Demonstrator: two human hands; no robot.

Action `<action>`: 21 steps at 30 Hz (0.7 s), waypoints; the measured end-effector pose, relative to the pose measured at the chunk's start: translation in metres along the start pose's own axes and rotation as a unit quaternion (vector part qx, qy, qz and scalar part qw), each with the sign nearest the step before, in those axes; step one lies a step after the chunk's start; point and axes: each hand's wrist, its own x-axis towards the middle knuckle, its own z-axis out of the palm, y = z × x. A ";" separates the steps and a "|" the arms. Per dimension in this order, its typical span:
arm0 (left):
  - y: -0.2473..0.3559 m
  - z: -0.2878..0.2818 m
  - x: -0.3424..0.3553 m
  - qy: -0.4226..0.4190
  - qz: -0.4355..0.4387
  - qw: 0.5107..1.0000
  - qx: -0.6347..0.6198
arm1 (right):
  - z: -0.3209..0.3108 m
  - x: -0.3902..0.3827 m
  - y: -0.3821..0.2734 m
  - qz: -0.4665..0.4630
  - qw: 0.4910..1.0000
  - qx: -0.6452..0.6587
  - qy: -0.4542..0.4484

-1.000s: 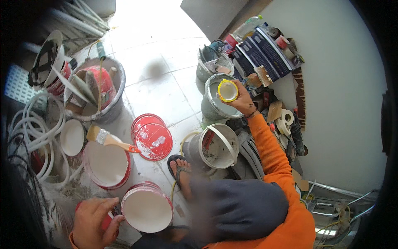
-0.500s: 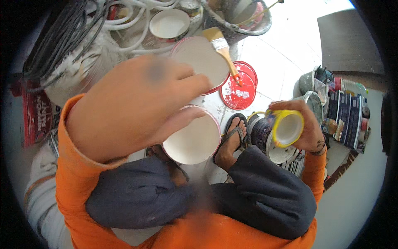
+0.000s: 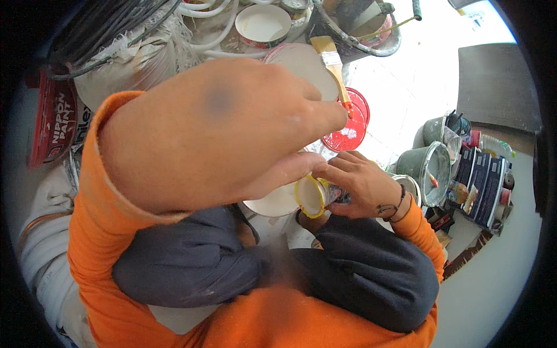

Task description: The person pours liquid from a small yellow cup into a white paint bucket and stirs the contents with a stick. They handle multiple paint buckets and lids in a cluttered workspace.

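My right hand (image 3: 362,185) grips a small yellow-rimmed tin (image 3: 311,196), pale inside, tipped on its side with its mouth toward the left. Below and beside it is a round tub of whitish paint (image 3: 272,204), partly covered by my left hand (image 3: 226,127). That hand is large in the foreground, back upward, its thumb and forefinger apart and nothing seen between them. The thumb tip reaches the right fingertips. Beyond the hands, a flat paintbrush (image 3: 333,64) with pale bristles lies over the edge of a wide round pale surface (image 3: 301,64).
Red lids (image 3: 350,134) lie on the white tiles. At the back stand a dark bucket (image 3: 394,49) and an open white-lined can (image 3: 263,26). Grey-green tubs (image 3: 426,171) and blue-black boxes (image 3: 484,182) are to the right. A red pail (image 3: 53,124) stands left, below coiled dark cable (image 3: 116,23).
My right hand has brought the tin leftward to the tub of paint. My left hand has moved right, so its thumb meets the right fingers.
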 end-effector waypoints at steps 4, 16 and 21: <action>0.000 0.002 -0.001 0.028 0.012 0.999 -0.024 | 0.000 0.002 -0.005 -0.001 1.000 -0.024 0.005; 0.002 -0.001 0.009 -0.046 -0.016 0.998 -0.040 | -0.003 -0.006 -0.006 0.005 0.999 -0.027 0.017; -0.002 -0.002 0.009 -0.080 -0.022 0.996 -0.037 | 0.000 -0.007 -0.007 0.021 1.000 -0.017 0.011</action>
